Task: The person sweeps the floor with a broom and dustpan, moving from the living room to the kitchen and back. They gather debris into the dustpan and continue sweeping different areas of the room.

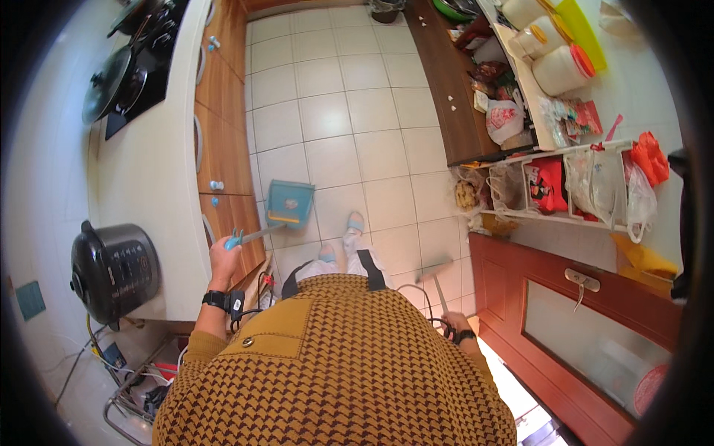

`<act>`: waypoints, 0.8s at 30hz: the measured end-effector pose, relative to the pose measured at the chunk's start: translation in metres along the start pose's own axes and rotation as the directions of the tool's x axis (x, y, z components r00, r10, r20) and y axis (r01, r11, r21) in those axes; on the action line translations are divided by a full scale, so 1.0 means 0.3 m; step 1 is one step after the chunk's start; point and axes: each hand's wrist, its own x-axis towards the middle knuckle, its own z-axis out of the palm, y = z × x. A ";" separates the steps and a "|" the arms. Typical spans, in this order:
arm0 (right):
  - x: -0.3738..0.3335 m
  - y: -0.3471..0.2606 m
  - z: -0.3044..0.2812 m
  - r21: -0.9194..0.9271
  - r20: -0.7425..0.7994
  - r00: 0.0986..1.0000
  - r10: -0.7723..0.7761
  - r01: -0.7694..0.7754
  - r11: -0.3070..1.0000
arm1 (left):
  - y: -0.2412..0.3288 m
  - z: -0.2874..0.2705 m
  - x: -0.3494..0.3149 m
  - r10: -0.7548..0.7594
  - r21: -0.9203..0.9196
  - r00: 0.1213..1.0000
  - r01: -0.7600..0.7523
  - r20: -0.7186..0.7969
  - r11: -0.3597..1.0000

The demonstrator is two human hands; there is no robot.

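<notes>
My left hand [224, 260] is wrapped round the blue-tipped handle of a long-handled dustpan. The teal pan of the dustpan [291, 199] is low on the left, in front of the wooden cabinets. On the other side of my body, my right hand [457, 322] grips the pale stick of a broom [440, 288]. Its greyish head is slightly blurred and close to the tiles, near the red door. Both wrists wear black bands. My feet, in light blue slippers, stand between the two tools.
White tiles [327, 115] cover the floor. Left are wooden cabinets [223, 141] under a counter with a black electric cooker [115, 271] and a stove. Right are a packed shelf rack [573, 186], a dark cabinet and an open red door [513, 290]. A bin [385, 13] stands far ahead.
</notes>
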 end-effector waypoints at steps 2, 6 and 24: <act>0.033 -0.148 0.049 -0.356 0.104 0.987 -0.122 0.151 0.922 | 0.020 0.000 0.009 -0.015 0.002 1.000 0.015 0.017 1.000; -0.009 -0.431 0.084 -0.223 0.131 0.950 -0.285 0.308 0.925 | 0.046 0.004 0.034 -0.028 -0.016 0.999 0.029 0.032 0.999; 0.002 -1.714 0.827 -0.089 0.573 0.714 -0.402 0.542 0.835 | 0.205 0.046 0.043 -0.207 -0.036 0.978 0.207 0.004 0.978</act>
